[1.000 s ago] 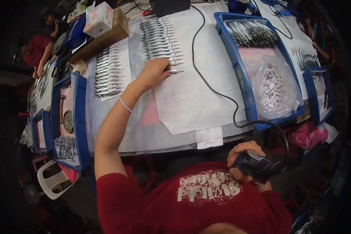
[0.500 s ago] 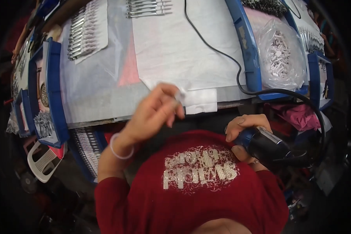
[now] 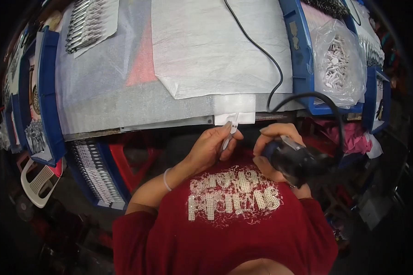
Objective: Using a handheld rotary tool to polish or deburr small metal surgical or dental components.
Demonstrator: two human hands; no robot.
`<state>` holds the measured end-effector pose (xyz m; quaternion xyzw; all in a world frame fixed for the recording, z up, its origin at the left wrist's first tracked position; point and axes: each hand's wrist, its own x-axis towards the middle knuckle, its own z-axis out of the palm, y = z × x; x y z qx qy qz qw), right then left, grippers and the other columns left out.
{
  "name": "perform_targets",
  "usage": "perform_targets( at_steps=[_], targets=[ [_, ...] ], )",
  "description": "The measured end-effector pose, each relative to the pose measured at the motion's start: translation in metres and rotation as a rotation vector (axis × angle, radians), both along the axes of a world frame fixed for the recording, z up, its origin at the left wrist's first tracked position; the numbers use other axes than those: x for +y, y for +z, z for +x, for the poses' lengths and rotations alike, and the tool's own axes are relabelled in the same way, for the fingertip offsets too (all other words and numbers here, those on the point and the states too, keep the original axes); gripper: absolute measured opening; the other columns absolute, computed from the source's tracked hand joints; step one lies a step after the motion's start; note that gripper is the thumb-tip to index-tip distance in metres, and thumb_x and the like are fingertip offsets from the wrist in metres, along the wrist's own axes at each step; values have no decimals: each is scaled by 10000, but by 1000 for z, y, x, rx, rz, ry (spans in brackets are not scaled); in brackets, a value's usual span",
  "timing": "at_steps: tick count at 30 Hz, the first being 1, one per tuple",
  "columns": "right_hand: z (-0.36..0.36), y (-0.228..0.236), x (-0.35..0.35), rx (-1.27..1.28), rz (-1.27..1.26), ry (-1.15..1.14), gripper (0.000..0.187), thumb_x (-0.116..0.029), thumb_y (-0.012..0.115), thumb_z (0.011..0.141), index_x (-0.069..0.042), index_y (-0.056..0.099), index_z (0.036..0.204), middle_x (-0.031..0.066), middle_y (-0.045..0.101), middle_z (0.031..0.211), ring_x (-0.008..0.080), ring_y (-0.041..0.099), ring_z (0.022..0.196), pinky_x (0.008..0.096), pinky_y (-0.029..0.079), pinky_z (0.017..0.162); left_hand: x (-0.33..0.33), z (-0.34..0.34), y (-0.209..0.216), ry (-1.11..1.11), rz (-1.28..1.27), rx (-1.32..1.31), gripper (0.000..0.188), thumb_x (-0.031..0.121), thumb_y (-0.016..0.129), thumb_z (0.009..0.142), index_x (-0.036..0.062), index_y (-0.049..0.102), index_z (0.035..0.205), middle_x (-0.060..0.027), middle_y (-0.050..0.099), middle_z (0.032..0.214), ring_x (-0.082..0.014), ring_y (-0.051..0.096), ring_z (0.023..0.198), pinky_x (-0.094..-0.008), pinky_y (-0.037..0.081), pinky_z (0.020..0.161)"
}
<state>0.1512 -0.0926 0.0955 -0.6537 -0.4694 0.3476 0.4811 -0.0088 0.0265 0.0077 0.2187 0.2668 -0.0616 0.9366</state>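
Note:
My left hand [image 3: 212, 143] is closed on a small pale flat part with dark holes [image 3: 233, 130], pinched between thumb and fingers just off the table's front edge. To its right, my right hand [image 3: 280, 134] is wrapped round a dark corded handheld power tool [image 3: 294, 158]. The tool's working end is hidden by my fingers and partly blurred. A gap remains between the part and the tool. Above my left hand, a white cloth patch [image 3: 243, 103] hangs over the table edge.
A black cable [image 3: 280, 68] runs from the tool across the white sheet [image 3: 215, 50]. At right, a blue bin [image 3: 303, 68] holds a bag of small white pieces [image 3: 336, 64]. Metal parts [image 3: 85, 27] lie in a row at far left, beyond another blue bin [image 3: 48, 96].
My left hand has moved right and down, closer to my right hand, and the part in it shows more clearly. The tool has shifted slightly left and up. The whole view has shifted a little.

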Motion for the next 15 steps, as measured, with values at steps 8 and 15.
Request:
perform_targets(
  at_steps=[8,15],
  targets=[
    [-10,-27,11,134,-128,-232,415,-69,782,701,4,551,1038,78,699,880,126,676,817,250,522,742,-5,2,-11,133,-217,71,416,398,426,1007,27,614,997,10,506,654,-63,373,489,-210,308,456],
    [-13,-29,15,196,-295,-169,385,-9,766,667,-2,551,986,95,693,1022,44,567,642,222,472,622,-9,-1,-17,110,-55,20,464,445,430,997,24,622,989,-2,503,636,-59,382,484,-211,314,460]
  ],
)
